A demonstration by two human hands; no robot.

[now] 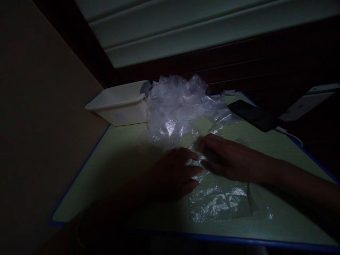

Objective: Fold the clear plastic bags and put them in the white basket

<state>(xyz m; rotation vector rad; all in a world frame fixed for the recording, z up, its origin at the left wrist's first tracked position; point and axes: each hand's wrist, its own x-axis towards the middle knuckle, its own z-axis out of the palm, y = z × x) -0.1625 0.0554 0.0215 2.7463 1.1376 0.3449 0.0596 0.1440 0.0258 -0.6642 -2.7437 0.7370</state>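
A clear plastic bag (220, 202) lies flat and wrinkled on the table in front of me, its upper part running beneath my hands. My left hand (177, 173) rests at the bag's left side, palm down, fingers spread and tips touching the plastic. From the right, my right hand (225, 156) reaches over the bag's upper part. Its fingers are bent and the thumb stands apart from them, near my left fingertips. Whether any plastic is caught under the right fingers is too dark to tell. Beyond my hands sits a heap of crumpled clear plastic bags (175, 102).
A white plastic bin (119, 106) with a grey handle clip stands at the table's back left, against the heap. A black phone (253, 115) with a white cable (289, 135) lies at the right. The pale table (111, 166) has a blue edge. The light is dim.
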